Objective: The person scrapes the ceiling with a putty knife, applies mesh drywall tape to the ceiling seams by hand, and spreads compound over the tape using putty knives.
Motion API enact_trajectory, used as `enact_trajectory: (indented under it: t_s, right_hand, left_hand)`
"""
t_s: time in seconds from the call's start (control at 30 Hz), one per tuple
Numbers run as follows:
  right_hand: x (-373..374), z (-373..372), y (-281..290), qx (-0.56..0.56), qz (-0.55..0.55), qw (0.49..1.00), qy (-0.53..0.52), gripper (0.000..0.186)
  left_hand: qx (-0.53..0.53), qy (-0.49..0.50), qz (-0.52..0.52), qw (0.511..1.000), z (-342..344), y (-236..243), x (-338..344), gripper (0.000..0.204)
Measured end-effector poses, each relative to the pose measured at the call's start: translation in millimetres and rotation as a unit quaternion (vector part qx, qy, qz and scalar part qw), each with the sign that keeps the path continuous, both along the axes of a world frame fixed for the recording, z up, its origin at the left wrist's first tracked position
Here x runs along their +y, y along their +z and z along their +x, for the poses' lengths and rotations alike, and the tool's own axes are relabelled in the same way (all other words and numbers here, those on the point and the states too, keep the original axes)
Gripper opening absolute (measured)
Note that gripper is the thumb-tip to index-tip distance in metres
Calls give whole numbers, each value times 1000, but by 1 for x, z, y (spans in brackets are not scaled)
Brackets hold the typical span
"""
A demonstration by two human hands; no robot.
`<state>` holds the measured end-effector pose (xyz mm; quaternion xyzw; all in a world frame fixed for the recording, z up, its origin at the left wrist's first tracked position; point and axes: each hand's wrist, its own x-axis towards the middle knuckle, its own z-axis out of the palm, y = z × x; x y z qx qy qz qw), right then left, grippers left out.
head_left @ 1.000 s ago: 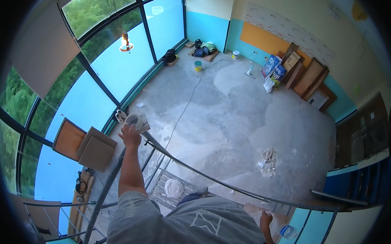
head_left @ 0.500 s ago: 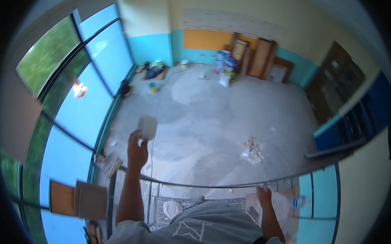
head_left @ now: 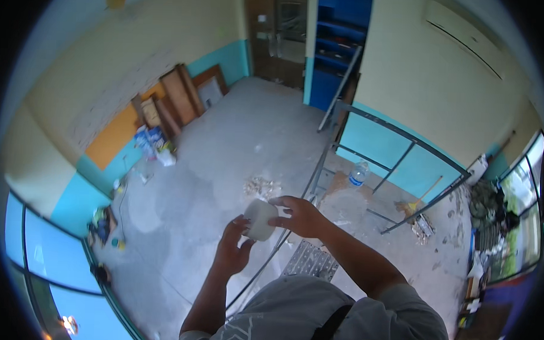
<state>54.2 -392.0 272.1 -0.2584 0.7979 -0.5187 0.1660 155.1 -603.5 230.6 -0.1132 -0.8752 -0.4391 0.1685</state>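
A wide, whitish roll of tape (head_left: 260,221) is held up in front of my chest, between both hands. My left hand (head_left: 232,251) grips its left side with the fingers at the edge and the thumb underneath. From the right, my right hand (head_left: 300,217) pinches the other side between thumb and fingers. The roll's core is mostly hidden from here. Below and to the right, a perforated metal platform (head_left: 305,259) shows past my shirt.
A grey metal rail frame (head_left: 428,148) stands at my right. Past it are a water bottle (head_left: 359,173) and a broom (head_left: 421,199). Rubble (head_left: 261,187) lies on the grey floor below. Wooden boards (head_left: 180,95) and bags (head_left: 156,143) lean along the far-left wall.
My view has swung to the right. The roll, earlier held out in my left hand alone, is now in front of me. My right hand has left the rail and taken hold of the roll.
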Motion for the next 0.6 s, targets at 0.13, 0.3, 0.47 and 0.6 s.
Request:
enact_trajectory:
  t_s: [0.13, 0.3, 0.47, 0.6]
  right_hand:
    - [62, 2, 7, 11, 55, 988, -142, 37]
    - [134, 0, 1, 27, -16, 968, -250, 32]
    - [213, -21, 9, -29, 19, 971, -238, 28]
    - [271, -36, 31, -29, -62, 972, -223, 25]
  left_hand:
    - [53, -114, -50, 991, -35, -3, 46, 38]
    - [124, -224, -87, 963, -75, -5, 110, 43]
    - [18, -342, -145, 928, -111, 19, 173, 37]
    - [96, -399, -203, 889, -144, 58, 223, 27]
